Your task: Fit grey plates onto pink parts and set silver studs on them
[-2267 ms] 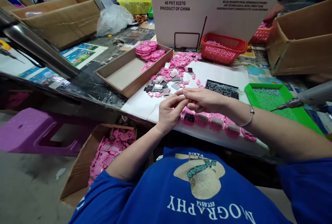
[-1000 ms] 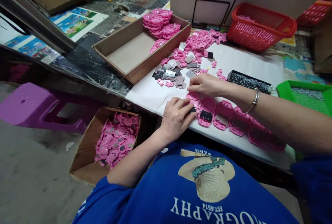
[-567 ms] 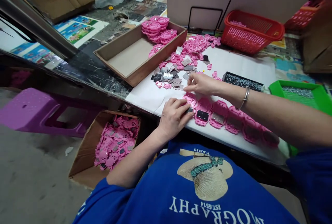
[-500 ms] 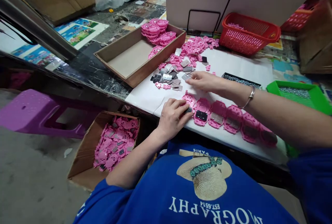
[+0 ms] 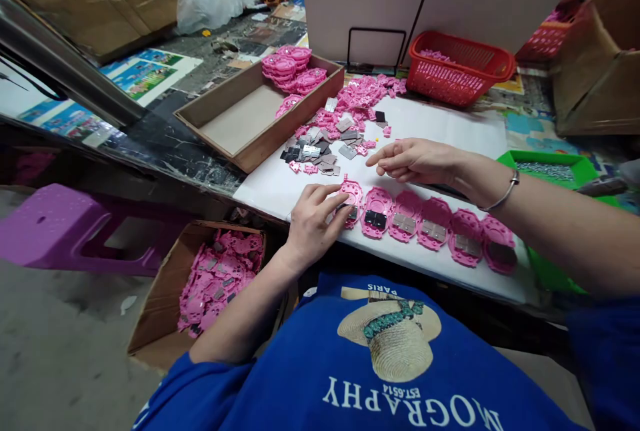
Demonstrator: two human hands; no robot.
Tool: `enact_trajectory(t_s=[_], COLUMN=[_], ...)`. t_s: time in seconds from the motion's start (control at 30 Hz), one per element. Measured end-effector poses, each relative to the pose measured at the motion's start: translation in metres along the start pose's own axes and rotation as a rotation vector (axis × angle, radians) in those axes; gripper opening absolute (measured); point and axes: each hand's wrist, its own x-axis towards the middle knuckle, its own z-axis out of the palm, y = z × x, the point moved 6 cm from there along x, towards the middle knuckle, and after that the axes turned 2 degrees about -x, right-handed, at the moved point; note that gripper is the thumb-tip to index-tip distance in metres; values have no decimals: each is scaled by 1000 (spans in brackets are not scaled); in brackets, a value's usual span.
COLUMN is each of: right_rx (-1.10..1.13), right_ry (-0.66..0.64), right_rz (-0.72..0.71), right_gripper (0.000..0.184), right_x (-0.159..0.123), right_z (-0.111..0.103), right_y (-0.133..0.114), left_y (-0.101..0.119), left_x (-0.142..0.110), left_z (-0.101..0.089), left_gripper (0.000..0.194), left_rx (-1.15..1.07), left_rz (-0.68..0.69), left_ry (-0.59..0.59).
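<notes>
My left hand [image 5: 316, 221] rests at the left end of a row of pink plastic casings, its thumb and fingers gripping the edge of the leftmost casing [image 5: 353, 192]. A dark plate on that casing is partly covered by my fingers. Farther right, the casings in the row carry a black plate [image 5: 375, 219] or grey plates [image 5: 433, 230] on their near halves. My right hand [image 5: 417, 159] hovers above and behind the row, fingers loosely apart, with nothing seen in them. Left of its fingertips lie loose grey plates [image 5: 327, 163] and small pink parts [image 5: 311, 168].
Behind the loose plates, a shallow tray [image 5: 235, 126] holds stacked pink casings. A red basket [image 5: 460, 71] stands at the back, and a green tray [image 5: 575, 164] of small metal pieces is on the right. Below left are a carton [image 5: 160, 314] of pink parts and a purple stool [image 5: 65, 224].
My hands, together over the row earlier, have parted. The left went to the leftmost casing and stays there; the right reached toward the loose plates, then drew back rightward with fingers loosened.
</notes>
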Motion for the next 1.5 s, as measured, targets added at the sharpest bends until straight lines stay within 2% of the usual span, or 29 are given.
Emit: enact_trajectory(t_s=[0.13, 0.33, 0.47, 0.63, 0.87, 1.1, 1.27, 1.43, 1.5], right_rx=[28, -46, -193, -305, -456, -348, -357, -569, -598], right_ry=[-51, 8, 29, 4, -21, -52, -25, 49, 82], right_rz=[8, -17, 5, 9, -20, 31, 71, 75, 19], right_gripper=[21, 40, 35, 25, 28, 16, 19, 21, 22], right_x=[2, 11, 11, 10, 18, 19, 22, 27, 30], right_z=[2, -2, -4, -1, 3, 3, 4, 2, 2], right_y=[5, 15, 15, 11, 12, 14, 17, 13, 8], left_y=[14, 44, 50, 51, 49, 48, 46, 46, 47], left_x=[4, -2, -7, -9, -11, -12, -13, -12, -12], left_z=[6, 37, 49, 49, 49, 48, 49, 50, 49], left_gripper=[17, 22, 28, 27, 27, 26, 26, 25, 25], left_rx=[-10, 57, 161, 186, 171, 155, 145, 132, 139], left_rz=[60, 291, 332, 328, 303, 319, 301, 303, 319], left_ry=[-44, -202, -275, -268, -273, -244, -264, -262, -251])
